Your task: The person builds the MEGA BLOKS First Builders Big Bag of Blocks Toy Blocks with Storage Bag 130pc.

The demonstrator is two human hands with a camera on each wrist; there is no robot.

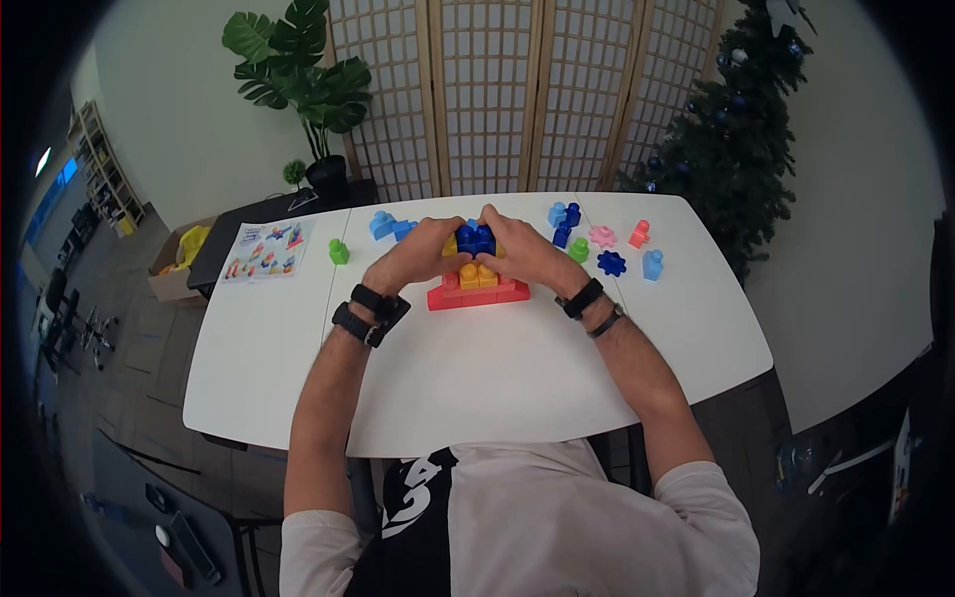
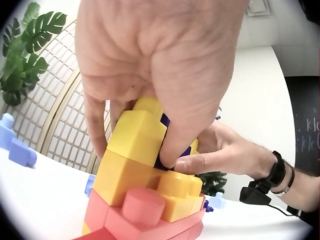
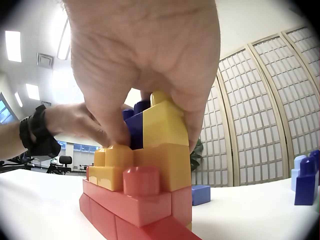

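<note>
A stepped block structure stands on the white table, its long red base [image 1: 479, 297] lowest, orange blocks [image 2: 125, 175] above, then yellow blocks [image 3: 165, 125] at the ends with a dark blue block [image 1: 476, 240] between them. My left hand [image 1: 425, 251] grips the upper blocks from the left, its thumb on the front of the blue block. From the right, my right hand [image 1: 527, 254] grips the same layer, thumb also in front. Both thumbs nearly meet at the middle. The fingers behind the structure are partly hidden.
Light blue blocks [image 1: 382, 225] and a green block [image 1: 338, 252] lie to the left, beside a printed picture sheet [image 1: 267, 252]. Right of the structure are several blue, green, pink and red pieces, including a dark blue gear [image 1: 612, 263]. A folding screen stands behind the table.
</note>
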